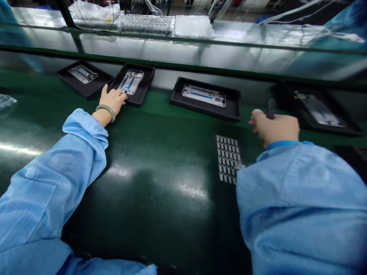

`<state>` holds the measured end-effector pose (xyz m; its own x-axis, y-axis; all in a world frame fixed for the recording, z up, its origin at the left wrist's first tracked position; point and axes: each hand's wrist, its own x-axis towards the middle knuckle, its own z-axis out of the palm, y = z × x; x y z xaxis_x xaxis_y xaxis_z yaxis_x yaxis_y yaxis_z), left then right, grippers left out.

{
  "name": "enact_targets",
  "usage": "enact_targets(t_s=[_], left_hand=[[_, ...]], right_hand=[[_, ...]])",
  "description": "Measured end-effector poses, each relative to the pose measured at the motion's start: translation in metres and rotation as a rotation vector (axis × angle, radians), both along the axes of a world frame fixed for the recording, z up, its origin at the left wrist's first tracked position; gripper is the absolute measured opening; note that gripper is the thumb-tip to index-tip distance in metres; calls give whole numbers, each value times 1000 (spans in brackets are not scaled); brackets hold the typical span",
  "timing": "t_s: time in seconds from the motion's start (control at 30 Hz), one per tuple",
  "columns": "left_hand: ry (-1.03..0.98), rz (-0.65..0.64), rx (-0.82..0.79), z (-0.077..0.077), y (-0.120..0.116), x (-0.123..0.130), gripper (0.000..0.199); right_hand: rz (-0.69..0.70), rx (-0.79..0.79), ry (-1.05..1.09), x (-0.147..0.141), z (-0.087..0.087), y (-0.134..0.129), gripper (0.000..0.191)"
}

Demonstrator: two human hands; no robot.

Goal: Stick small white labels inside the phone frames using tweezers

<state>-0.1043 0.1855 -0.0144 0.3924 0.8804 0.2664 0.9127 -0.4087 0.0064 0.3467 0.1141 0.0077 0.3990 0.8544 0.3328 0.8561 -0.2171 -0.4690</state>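
My left hand [111, 102], with a green bangle at the wrist, reaches to the near left corner of a black tray [143, 89]. Its fingers are spread and touch the tray's rim. In that tray lies a silver phone frame [132, 81] with blue strips. My right hand [275, 126] is closed around a dark, slim-handled tool [271, 109], whose tip is hidden. Just left of this hand, a sheet of small grey metallic pieces [228, 158] in rows lies on the green mat [160, 152].
Another black tray [86, 89] with a phone frame touches the tray at my left hand. A third tray [205, 109] lies at centre, and a blurred one [309, 118] is at right. Behind them runs a raised shelf [183, 47] with clear plastic packaging [146, 25].
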Motion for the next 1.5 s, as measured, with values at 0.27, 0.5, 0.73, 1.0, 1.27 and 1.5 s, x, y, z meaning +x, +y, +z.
enact_targets(t_s=[0.27,0.5,0.73,1.0,1.27,1.5], left_hand=[[168,-250,70,27,-82,18,20],[221,-662,8,27,-207,75,15],[-21,-802,-228,37,-237,146,49],[111,-640,-409,14,-175,249,63],[100,-698,-400,2,-185,248,44],[11,-767,-440,8,-184,245,32]], right_hand=[[-42,-171,315,-16,49,-111,28],[48,-133,135,-26,3,-193,16],[194,-149,15,-38,-39,-235,39],[382,-192,40,-6,-54,-207,43],[379,-94,123,-14,-58,-215,35],[359,-93,293,-21,-45,-215,28]])
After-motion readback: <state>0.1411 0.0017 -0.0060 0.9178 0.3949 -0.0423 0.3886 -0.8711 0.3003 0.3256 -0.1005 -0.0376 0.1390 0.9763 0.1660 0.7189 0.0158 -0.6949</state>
